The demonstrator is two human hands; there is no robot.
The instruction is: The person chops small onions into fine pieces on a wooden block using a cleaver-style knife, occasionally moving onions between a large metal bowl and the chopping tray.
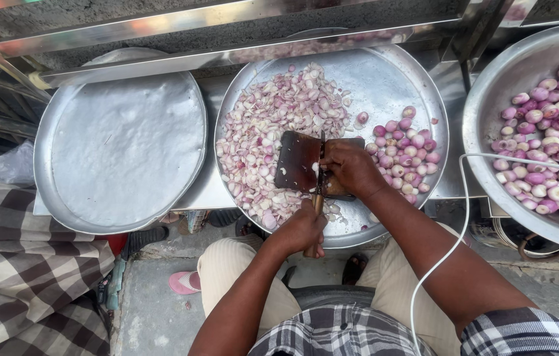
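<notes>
Bare tray (385, 79) lies open beyond the board (299, 161); chopped pieces (273, 118) crowd left, whole shallots (404, 155) right.

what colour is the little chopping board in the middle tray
Dark reddish-brown wood, the chopping board, seen in the head view.

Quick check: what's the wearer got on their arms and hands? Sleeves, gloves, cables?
Both hands are bare: no gloves, rings or watch visible on the left hand or right hand. Forearms are uncovered; a plaid sleeve in black, white and grey shows only at the right upper arm. A thin white cable loops across the right arm.
</notes>
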